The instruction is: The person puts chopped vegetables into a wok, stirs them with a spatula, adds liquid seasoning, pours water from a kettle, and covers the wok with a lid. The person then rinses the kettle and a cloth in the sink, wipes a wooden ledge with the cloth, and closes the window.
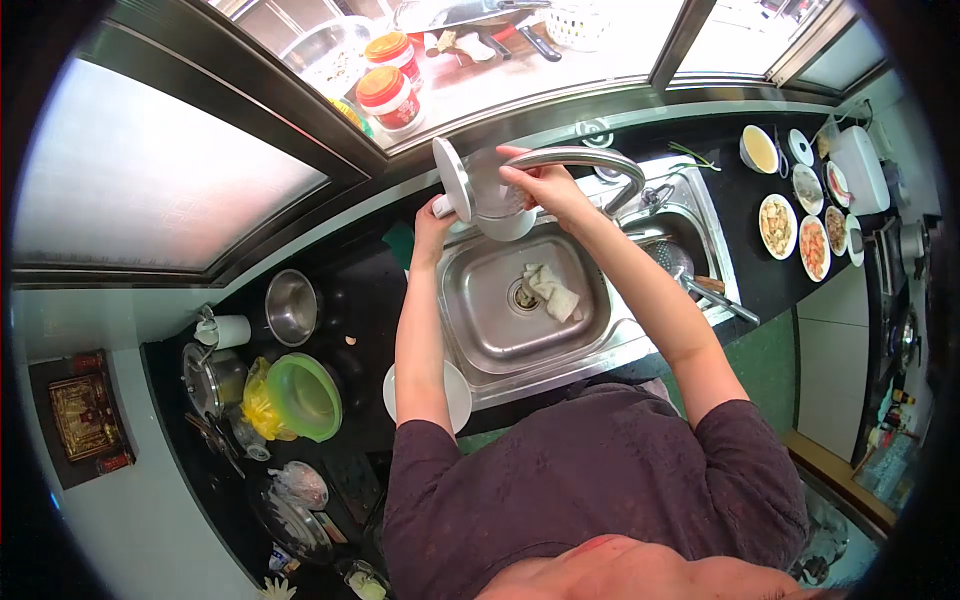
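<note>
Above the far edge of the steel sink point(470, 335), my left hand point(434, 228) is closed on a white round lidded piece point(453, 180), tilted on its side. My right hand point(545, 188) is beside the curved faucet point(590, 157), its fingers closed around the far side of a clear container point(492, 180) with a pale rounded bottom. The container lies next to the white piece; whether they are joined is unclear. A crumpled pale cloth point(550, 292) rests in the sink near the drain.
A white plate point(456, 398) stands left of the sink, with a green basin point(303, 398) and steel bowl point(292, 307) farther left. A strainer point(668, 256) sits in the right basin. Several food plates point(778, 227) line the right counter. The window frame point(520, 110) borders the back.
</note>
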